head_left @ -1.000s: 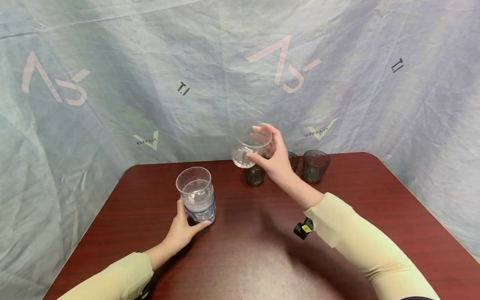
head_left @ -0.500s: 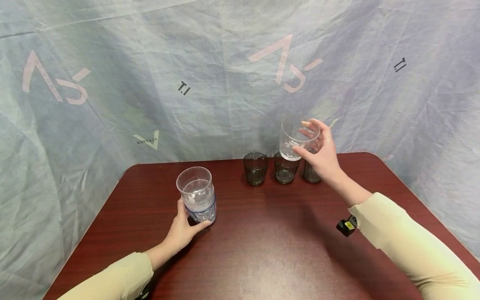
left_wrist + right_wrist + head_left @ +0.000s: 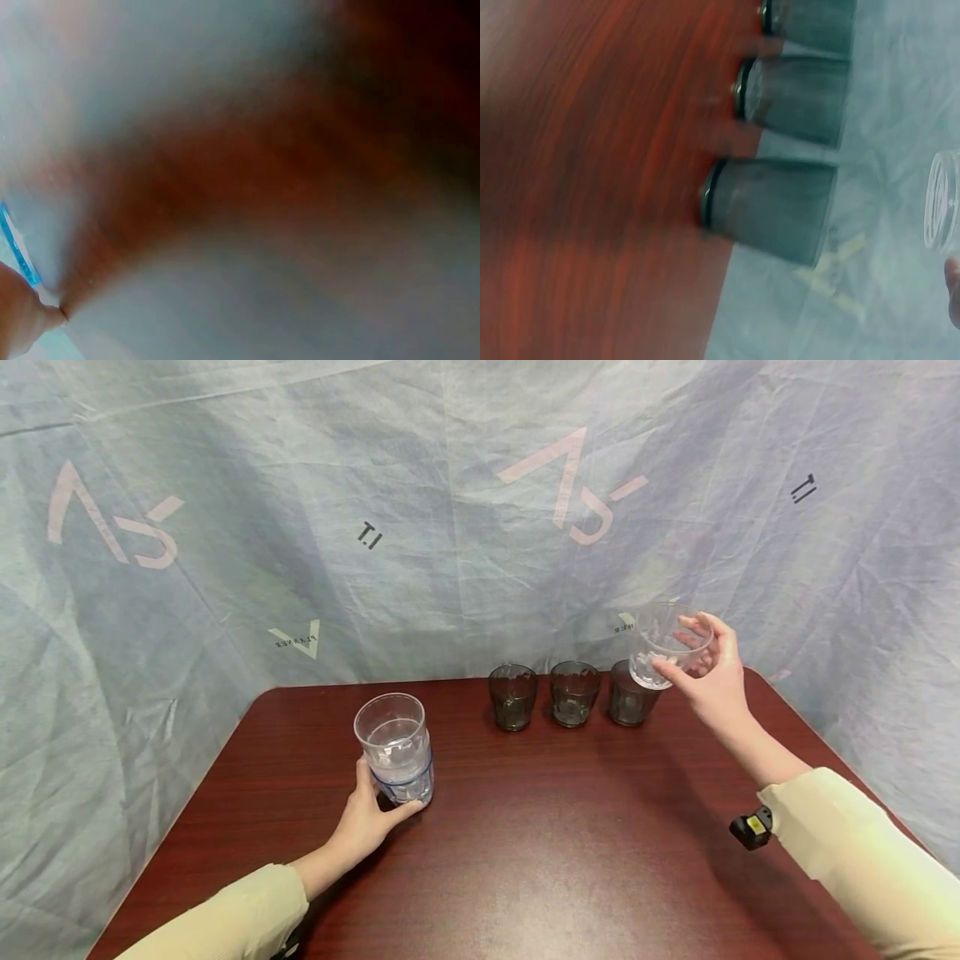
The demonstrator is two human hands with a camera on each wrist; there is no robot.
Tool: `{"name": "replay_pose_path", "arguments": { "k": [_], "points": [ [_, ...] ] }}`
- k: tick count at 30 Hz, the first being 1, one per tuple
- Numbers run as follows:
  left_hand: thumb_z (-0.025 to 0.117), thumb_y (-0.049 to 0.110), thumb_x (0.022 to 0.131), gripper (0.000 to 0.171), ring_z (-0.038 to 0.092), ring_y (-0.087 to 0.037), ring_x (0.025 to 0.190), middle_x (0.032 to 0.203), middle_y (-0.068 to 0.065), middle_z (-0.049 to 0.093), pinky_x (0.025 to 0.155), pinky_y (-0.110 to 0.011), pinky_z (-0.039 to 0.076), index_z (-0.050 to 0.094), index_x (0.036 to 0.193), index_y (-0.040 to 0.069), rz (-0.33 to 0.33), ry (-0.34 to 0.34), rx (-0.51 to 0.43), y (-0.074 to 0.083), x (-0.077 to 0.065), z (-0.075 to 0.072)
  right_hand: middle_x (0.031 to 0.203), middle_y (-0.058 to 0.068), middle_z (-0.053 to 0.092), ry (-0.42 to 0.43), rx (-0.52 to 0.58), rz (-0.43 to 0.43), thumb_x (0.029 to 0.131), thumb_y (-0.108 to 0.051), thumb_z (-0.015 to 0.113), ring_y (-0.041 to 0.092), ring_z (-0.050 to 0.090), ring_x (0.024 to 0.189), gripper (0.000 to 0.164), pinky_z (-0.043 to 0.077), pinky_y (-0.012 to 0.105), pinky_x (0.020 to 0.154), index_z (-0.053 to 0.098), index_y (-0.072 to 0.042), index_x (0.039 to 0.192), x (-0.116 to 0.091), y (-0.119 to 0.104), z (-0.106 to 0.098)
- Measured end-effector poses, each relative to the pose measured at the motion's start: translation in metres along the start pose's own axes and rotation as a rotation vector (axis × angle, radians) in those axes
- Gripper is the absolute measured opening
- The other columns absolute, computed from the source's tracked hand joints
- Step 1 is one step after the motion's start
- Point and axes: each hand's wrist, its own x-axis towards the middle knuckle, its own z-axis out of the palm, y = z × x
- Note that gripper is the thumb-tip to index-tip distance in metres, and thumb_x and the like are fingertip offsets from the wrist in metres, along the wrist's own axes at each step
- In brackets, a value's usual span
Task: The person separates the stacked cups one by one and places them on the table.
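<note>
My left hand (image 3: 367, 818) grips the base of a stack of clear glasses (image 3: 393, 747) on the left half of the table; a blue band shows around the lower one. Raised at the back right, my right hand (image 3: 720, 681) holds a clear glass (image 3: 660, 647) between thumb and fingers, its rim up. In the head view this glass overlaps the rightmost of three dark grey glasses (image 3: 630, 706). The right wrist view shows the held glass's base (image 3: 941, 201) apart from that dark glass (image 3: 772, 208). Most of the left wrist view is blurred; the left thumb (image 3: 26, 311) shows at its edge.
Beside the rightmost dark glass stand the middle dark glass (image 3: 573, 697) and the left dark glass (image 3: 513, 700), in a row along the back edge. A grey printed cloth (image 3: 420, 568) hangs behind the dark red wooden table (image 3: 525, 843).
My right hand has carried the clear glass rightward, past the row of dark glasses, uncovering the left and middle ones. The left hand and its stack have stayed in place.
</note>
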Motion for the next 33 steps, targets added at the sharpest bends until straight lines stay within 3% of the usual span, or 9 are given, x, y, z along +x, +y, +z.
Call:
{"name": "replay_pose_path", "arguments": {
  "k": [6,12,20,27,33],
  "points": [
    [0.087,0.011,0.072,0.104,0.046,-0.036,0.128,0.136,-0.025,0.046,0.104,-0.049,0.036,0.014,0.146,0.009,0.023,0.002,-0.004,-0.001,0.0,0.001,0.131,-0.005,0.051,0.064,-0.129,0.053,0.079,0.014,0.07,0.019,0.051,0.122,0.075,0.043,0.014,0.079,0.033,-0.006,0.141,-0.002,0.002,-0.016],
    [0.087,0.012,0.072,0.102,0.047,-0.036,0.127,0.136,-0.026,0.048,0.104,-0.048,0.036,0.015,0.145,0.01,0.017,-0.001,-0.008,-0.001,0.0,0.001,0.128,-0.012,0.05,0.101,-0.183,0.071,0.08,0.009,0.071,0.007,0.052,0.112,0.072,0.041,0.016,0.074,0.033,-0.006,0.14,-0.006,0.0,-0.025],
    [0.088,0.012,0.071,0.103,0.048,-0.036,0.126,0.135,-0.026,0.048,0.103,-0.049,0.037,0.015,0.145,0.009,0.022,0.007,-0.01,0.0,-0.001,0.001,0.135,0.001,0.052,0.183,-0.23,0.144,0.078,0.0,0.076,0.011,0.049,0.11,0.075,0.036,0.017,0.081,0.033,-0.008,0.14,-0.003,0.028,-0.039],
    [0.088,0.013,0.072,0.104,0.046,-0.034,0.128,0.138,-0.024,0.046,0.105,-0.046,0.035,0.014,0.146,0.01,0.017,0.002,-0.018,-0.002,0.0,0.0,0.127,-0.009,0.051,0.227,-0.301,0.193,0.076,-0.002,0.079,0.004,0.047,0.092,0.074,0.035,0.017,0.074,0.036,-0.009,0.136,0.002,0.069,-0.052],
    [0.088,0.014,0.072,0.104,0.047,-0.035,0.127,0.137,-0.024,0.047,0.104,-0.048,0.036,0.015,0.146,0.01,0.02,0.002,-0.006,-0.003,0.0,0.001,0.141,0.006,0.044,0.145,-0.328,0.276,0.081,-0.006,0.078,0.017,0.045,0.117,0.078,0.035,0.018,0.088,0.027,-0.009,0.14,0.0,0.084,-0.055]
  ]
}}
